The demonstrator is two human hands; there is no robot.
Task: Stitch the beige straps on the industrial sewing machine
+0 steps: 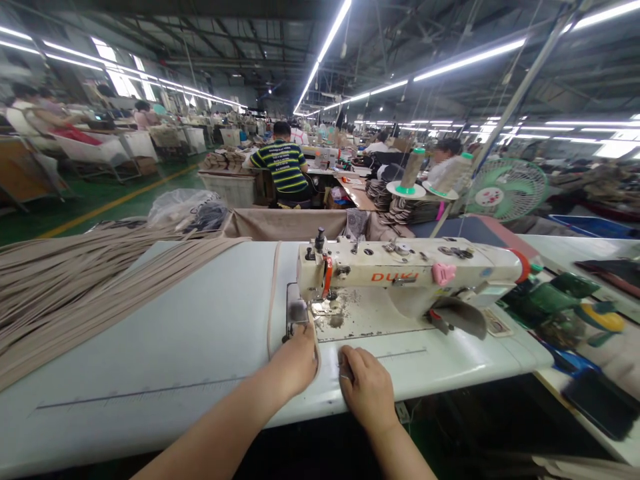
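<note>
A white sewing machine (360,273) with orange lettering sits on a pale table. My left hand (297,357) is at the left end of its bed, just below the needle area, fingers bent down by a dark metal part (296,310). A narrow beige fabric strip (273,300) runs down the table to that hand and shows again along its right side; whether the fingers grip it is hidden. By the table's front edge, right of the left hand, my right hand (367,390) is closed, thumb against curled fingers, with a small greyish bit at its fingertips that I cannot identify.
Many long beige strips (100,280) lie across the table's left side. Behind the machine is a cloth-lined bin (290,223). Thread cones (413,170) and a green fan (507,190) stand at the back right. A person in a striped shirt (281,167) sits ahead.
</note>
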